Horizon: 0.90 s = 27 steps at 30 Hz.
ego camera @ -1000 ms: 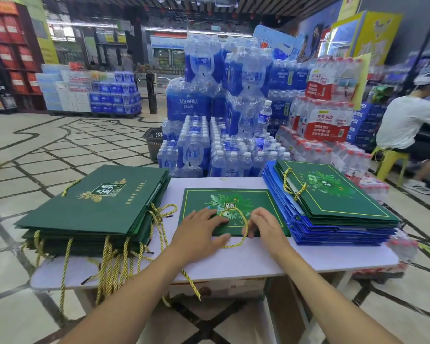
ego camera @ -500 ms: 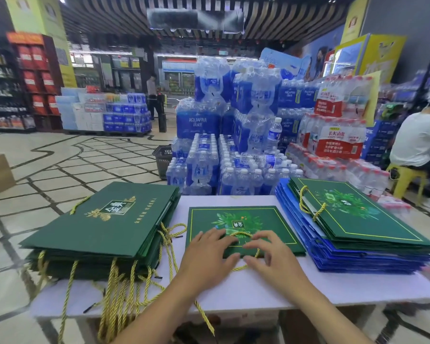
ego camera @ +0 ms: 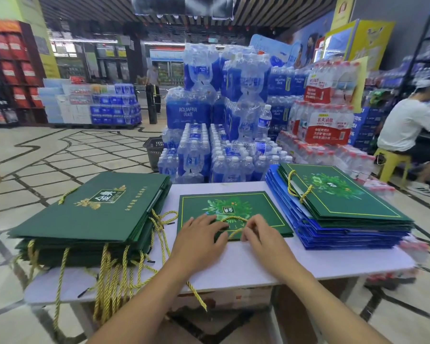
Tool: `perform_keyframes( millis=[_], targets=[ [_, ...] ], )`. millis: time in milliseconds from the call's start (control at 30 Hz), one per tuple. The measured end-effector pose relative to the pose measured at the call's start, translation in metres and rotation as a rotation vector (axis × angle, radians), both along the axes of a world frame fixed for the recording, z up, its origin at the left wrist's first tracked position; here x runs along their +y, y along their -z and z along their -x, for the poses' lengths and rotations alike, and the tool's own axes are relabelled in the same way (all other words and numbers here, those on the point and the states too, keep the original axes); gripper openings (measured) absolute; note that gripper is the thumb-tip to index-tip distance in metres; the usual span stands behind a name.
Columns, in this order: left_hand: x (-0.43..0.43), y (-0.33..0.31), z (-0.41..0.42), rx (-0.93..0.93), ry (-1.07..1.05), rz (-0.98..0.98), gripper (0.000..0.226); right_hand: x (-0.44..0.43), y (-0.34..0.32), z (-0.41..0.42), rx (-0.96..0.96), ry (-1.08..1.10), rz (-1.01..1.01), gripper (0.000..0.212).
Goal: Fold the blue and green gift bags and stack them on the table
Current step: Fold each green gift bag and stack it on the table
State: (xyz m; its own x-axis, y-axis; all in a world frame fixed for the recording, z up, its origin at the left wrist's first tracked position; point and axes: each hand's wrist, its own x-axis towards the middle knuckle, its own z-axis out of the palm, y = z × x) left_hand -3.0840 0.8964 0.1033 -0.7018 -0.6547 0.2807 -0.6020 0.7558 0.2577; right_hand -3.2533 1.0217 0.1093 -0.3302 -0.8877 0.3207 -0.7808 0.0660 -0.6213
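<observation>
Green gift bag [ego camera: 258, 207] laid flat at counter [ego camera: 233, 266] centre, between two piles. Pressed by left grip [ego camera: 199, 234], fingers spread flat; gold cord handle [ego camera: 231, 218] pinched by curled right grip [ego camera: 261, 234]. Folded blue-green stack [ego camera: 345, 212] built at right; green pile [ego camera: 90, 214] at left judged remaining.

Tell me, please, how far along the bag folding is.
Done: a neat right stack of flat blue and green bags. In hand: one green bag lies flat mid-table; the left hand presses it while the right hand pinches its gold cord handle. Left: probably the left pile of green bags, cords dangling over the table edge.
</observation>
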Motion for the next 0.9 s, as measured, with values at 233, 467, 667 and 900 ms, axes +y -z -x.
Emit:
perform_keyframes(
  millis=[233, 467, 667, 900],
  targets=[
    [0.005, -0.005, -0.002, -0.03, 0.002, 0.033, 0.058, 0.001, -0.005, 0.014, -0.383, 0.155, 0.191, 0.012],
    [0.005, -0.005, -0.002, 0.0, 0.001, 0.025, 0.044, 0.001, -0.004, 0.01, -0.483, 0.182, 0.232, 0.009],
    [0.005, -0.006, -0.002, -0.013, 0.007, 0.014, 0.048, 0.002, -0.006, 0.014, -0.493, 0.204, 0.206, 0.025],
    [0.005, -0.006, -0.002, -0.065, 0.01, 0.0, 0.053, 0.004, -0.005, 0.013, -0.395, 0.235, 0.217, 0.023]
  ],
)
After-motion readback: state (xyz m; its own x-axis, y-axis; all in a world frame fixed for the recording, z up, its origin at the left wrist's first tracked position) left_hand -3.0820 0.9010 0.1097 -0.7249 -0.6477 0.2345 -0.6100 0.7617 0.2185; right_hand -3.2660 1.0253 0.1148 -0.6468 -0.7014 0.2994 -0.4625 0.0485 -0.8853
